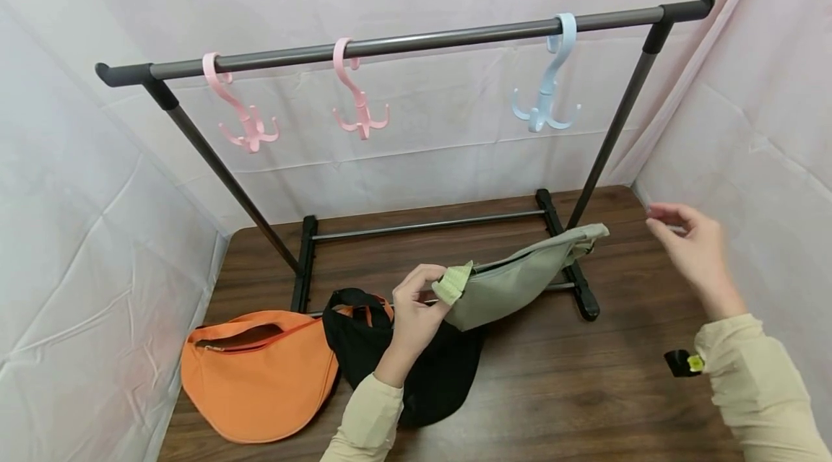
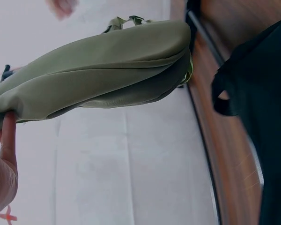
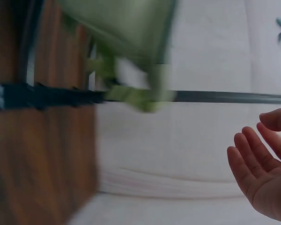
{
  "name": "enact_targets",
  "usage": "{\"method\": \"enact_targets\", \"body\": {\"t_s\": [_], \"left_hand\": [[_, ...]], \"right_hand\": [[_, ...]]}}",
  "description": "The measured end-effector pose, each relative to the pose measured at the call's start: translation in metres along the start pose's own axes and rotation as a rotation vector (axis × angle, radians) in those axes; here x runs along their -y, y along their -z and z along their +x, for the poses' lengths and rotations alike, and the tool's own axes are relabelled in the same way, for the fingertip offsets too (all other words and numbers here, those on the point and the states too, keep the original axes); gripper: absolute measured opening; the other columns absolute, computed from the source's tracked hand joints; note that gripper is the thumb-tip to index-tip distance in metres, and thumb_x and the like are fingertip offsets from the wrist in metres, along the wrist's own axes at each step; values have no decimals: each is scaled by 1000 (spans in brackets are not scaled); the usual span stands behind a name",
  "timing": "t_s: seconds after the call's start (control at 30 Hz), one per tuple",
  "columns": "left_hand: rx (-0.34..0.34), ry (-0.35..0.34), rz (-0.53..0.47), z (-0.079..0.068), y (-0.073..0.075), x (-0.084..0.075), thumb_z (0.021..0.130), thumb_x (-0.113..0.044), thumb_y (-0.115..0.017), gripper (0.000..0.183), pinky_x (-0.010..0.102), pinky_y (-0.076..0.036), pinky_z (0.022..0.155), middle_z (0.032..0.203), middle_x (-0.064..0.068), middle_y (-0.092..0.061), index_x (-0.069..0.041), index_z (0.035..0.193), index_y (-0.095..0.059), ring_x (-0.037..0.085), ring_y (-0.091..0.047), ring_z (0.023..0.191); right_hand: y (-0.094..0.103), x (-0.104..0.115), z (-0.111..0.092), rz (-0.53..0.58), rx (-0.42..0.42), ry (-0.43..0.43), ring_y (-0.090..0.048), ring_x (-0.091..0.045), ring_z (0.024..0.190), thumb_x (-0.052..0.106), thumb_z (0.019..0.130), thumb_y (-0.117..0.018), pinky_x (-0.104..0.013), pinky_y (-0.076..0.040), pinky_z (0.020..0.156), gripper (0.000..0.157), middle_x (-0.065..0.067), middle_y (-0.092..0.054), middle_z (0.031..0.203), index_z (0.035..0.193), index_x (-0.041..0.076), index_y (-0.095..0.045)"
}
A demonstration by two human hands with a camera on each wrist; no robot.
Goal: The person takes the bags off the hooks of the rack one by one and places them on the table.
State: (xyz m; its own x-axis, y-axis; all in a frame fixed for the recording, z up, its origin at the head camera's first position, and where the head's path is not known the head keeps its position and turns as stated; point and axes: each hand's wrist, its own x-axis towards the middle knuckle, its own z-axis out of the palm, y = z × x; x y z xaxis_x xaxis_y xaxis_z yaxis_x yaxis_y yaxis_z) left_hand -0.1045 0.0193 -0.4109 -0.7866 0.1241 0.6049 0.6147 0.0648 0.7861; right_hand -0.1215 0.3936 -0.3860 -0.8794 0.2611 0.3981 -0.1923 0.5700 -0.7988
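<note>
A sage-green bag with a dark zip line hangs in the air, slanting up to the right. My left hand pinches its left end by a light-green strap; the left wrist view shows the bag stretching away from my fingers. Off its right end, my right hand is apart from the bag and holds nothing. In the right wrist view that hand has loosely bent fingers, and the bag's strap end is blurred. Below my left hand lies a black bag, beside an orange bag.
A grey metal rack stands behind, its feet on the wooden surface. From its bar hang a pink hook, another pink hook and a light-blue hook. White cloth encloses the back and sides.
</note>
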Motion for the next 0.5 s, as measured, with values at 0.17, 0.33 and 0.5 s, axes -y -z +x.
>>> {"method": "enact_targets", "body": {"t_s": [0.17, 0.33, 0.5], "left_hand": [[-45, -39, 1, 5, 8, 2, 75, 8, -68, 15, 19, -51, 55, 90, 17, -61, 1, 87, -63, 14, -61, 82], [-81, -61, -27, 10, 14, -5, 73, 10, -68, 17, 18, -52, 62, 90, 18, -60, 2, 87, -62, 12, -61, 84], [-96, -67, -64, 12, 15, -10, 75, 10, -66, 15, 16, -51, 63, 91, 12, -60, 2, 87, -62, 10, -60, 86]], "right_hand": [[-22, -46, -23, 150, 26, -77, -57, 11, 70, -1, 83, -60, -4, -43, 62, 20, 26, -61, 79, 94, 15, -67], [-49, -99, -37, 325, 114, -184, -62, 4, 74, 3, 85, -60, -10, -50, 62, 27, 17, -65, 82, 109, -9, -58], [-89, -166, -47, 630, 219, -267, -65, -2, 85, 5, 86, -60, -17, -53, 69, 29, 7, -68, 92, 115, 0, -59]]}}
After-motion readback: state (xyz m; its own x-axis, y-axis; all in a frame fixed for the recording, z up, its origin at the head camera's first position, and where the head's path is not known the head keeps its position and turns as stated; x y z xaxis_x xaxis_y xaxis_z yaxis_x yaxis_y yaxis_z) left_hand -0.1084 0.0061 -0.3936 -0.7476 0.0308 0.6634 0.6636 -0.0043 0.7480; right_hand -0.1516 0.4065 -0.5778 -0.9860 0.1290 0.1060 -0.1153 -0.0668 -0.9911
